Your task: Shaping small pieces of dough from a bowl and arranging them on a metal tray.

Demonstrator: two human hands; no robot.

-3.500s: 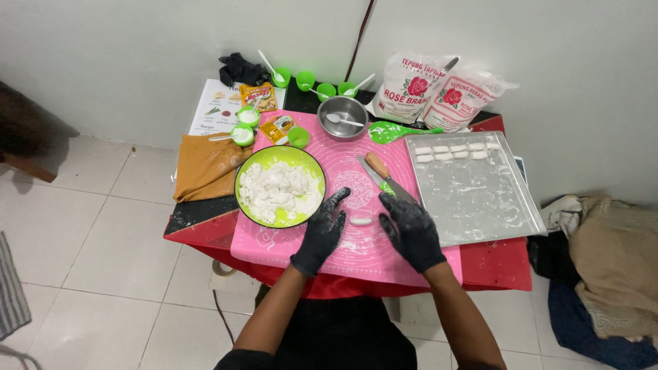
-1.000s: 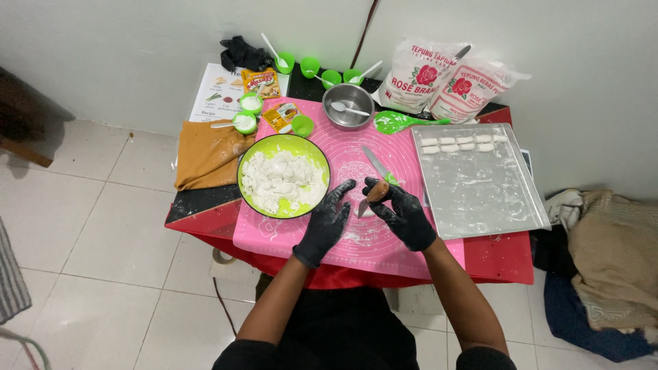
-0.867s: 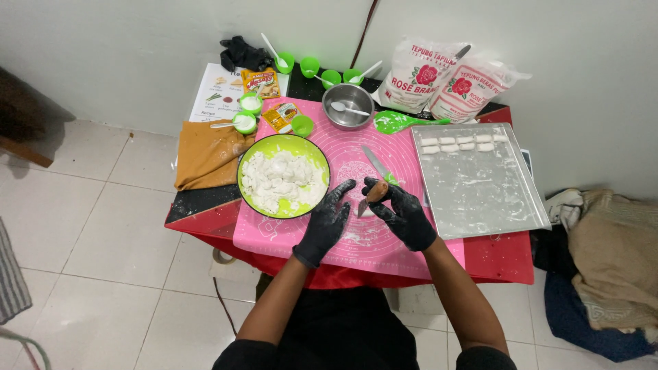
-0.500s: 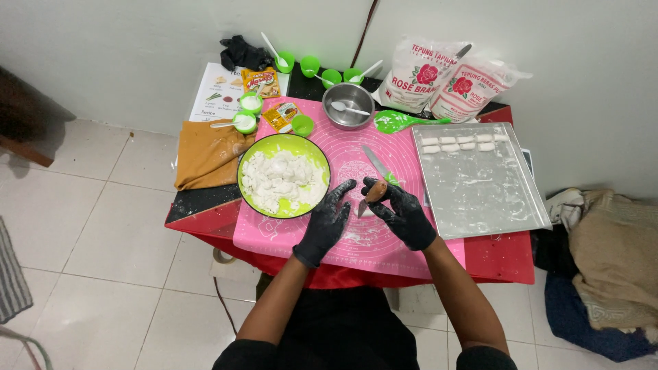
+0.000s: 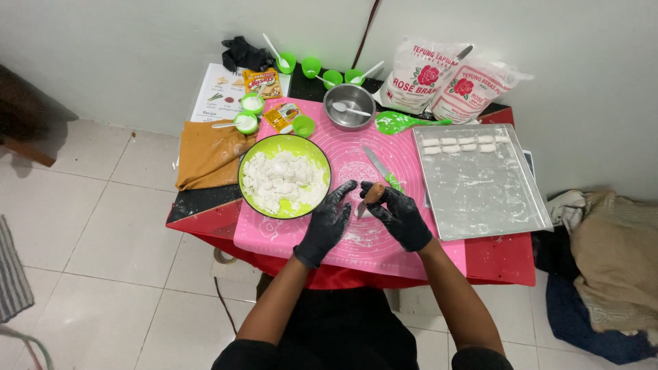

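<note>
Gloved hands worked over the pink mat (image 5: 384, 171) near the table's front edge.
The right hand (image 5: 401, 218) gripped a wooden-handled knife (image 5: 369, 199); the left hand (image 5: 327, 220) lay spread beside it. The knife looked light and stiff, best held by its handle.

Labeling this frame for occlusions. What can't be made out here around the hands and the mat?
All head view:
- Blade of the knife in the right hand: hidden behind the gloved fingers; only the brown handle shows.
- Whatever lies on the pink mat between both hands: too small, partly covered by the left hand.
- White pieces on the metal tray: too small to count surely.
- Steel bowl: contents unclear, spoon only.
</note>
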